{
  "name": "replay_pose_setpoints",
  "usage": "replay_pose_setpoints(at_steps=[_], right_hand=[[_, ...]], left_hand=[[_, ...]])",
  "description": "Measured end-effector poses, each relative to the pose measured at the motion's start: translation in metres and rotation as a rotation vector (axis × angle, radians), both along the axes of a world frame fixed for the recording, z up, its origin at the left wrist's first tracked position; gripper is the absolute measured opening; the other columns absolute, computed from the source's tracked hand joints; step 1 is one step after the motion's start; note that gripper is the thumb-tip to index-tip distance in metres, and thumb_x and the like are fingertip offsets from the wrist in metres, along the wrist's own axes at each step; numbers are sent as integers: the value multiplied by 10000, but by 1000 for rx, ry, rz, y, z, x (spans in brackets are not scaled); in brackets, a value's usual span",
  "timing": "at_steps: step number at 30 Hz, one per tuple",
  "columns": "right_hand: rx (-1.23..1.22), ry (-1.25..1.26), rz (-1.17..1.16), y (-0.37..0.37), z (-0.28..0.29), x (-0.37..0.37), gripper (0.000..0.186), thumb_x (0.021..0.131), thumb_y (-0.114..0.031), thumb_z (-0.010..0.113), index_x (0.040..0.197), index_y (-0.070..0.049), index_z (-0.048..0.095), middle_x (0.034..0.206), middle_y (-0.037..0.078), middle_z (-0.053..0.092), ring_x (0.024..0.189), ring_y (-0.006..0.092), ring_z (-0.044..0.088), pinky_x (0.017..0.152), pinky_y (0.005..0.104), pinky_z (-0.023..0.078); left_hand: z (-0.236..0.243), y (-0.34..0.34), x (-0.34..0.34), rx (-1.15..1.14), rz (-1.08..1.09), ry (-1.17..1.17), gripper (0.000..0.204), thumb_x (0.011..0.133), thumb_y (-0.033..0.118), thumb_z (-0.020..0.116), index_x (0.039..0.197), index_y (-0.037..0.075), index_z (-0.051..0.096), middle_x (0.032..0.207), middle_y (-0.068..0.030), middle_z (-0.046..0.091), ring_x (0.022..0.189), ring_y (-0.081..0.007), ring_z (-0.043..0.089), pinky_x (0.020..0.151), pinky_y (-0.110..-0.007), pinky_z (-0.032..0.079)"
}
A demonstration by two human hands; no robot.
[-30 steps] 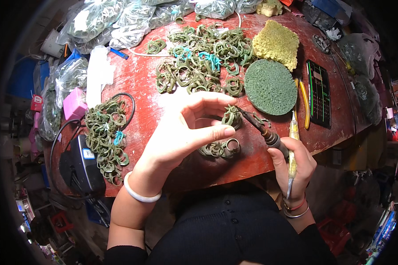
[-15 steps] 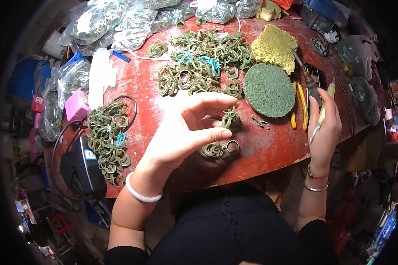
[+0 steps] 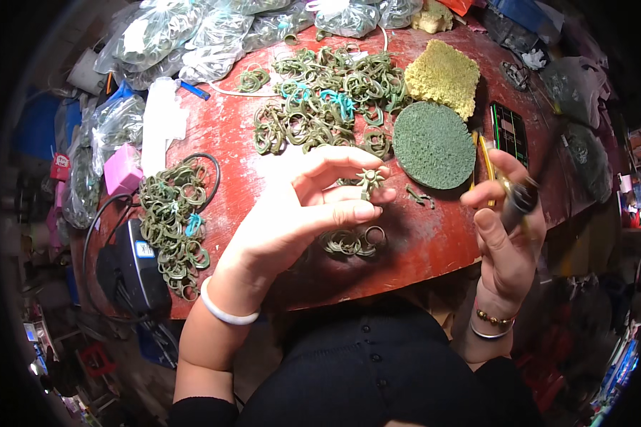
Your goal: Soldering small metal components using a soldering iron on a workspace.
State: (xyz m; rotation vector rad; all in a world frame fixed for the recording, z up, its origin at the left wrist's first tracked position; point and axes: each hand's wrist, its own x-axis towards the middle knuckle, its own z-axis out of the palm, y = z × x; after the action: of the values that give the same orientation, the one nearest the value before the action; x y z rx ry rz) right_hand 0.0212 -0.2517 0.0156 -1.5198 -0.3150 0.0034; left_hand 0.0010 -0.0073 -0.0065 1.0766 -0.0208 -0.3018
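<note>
The head view comes from the left one of two wide fisheye cameras, worn side by side on the person's head. It looks steeply down, over the dark clothing [image 3: 370, 356] at the lower edge, and faces forward across the desk [image 3: 441, 242]. It is near enough that the left hand [image 3: 281, 196] and the right hand [image 3: 509, 245] appear large around the middle. The view is upright; the desk's edge bends, and the corners fall into black.

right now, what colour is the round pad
The round pad is green, best seen in the head view.
</note>
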Motion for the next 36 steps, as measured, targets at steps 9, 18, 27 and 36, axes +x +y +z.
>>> replay_pose_setpoints(at_steps=[9, 18, 27, 36], right_hand=[[66, 52, 71, 37, -1, -10, 301, 919, -134, 607, 1162, 39, 566, 960, 128, 664, 634, 29, 520, 503, 136, 303], [-208, -229, 106, 43, -11, -4, 206, 872, 42, 613, 1075, 79, 613, 1018, 142, 658, 926, 191, 654, 841, 294, 511], [-282, -473, -91, 46, -17, 6, 297, 751, 104, 600, 1020, 1, 672, 896, 110, 667, 778, 180, 638, 722, 271, 500], [-247, -397, 126, 46, -11, 9, 320, 744, 123, 559, 1013, -9, 671, 915, 117, 675, 798, 192, 653, 736, 269, 502]], left_hand=[[9, -1, -2, -144, -65, 102, 396, 919, 135, 593, 1269, 0, 467, 1154, -179, 592, 1057, -281, 624, 895, -334, 524], [6, 0, -1, -190, -77, 66, 308, 962, 152, 548, 1217, -21, 544, 1056, -141, 637, 960, -221, 653, 847, -293, 547], [1, -2, 1, -160, 0, 128, 296, 939, 198, 596, 1130, -27, 585, 893, -90, 599, 917, -224, 654, 827, -324, 579], [0, -2, -2, -256, 26, 33, 322, 934, 182, 597, 1175, -31, 570, 995, -148, 623, 905, -235, 658, 804, -314, 586]])
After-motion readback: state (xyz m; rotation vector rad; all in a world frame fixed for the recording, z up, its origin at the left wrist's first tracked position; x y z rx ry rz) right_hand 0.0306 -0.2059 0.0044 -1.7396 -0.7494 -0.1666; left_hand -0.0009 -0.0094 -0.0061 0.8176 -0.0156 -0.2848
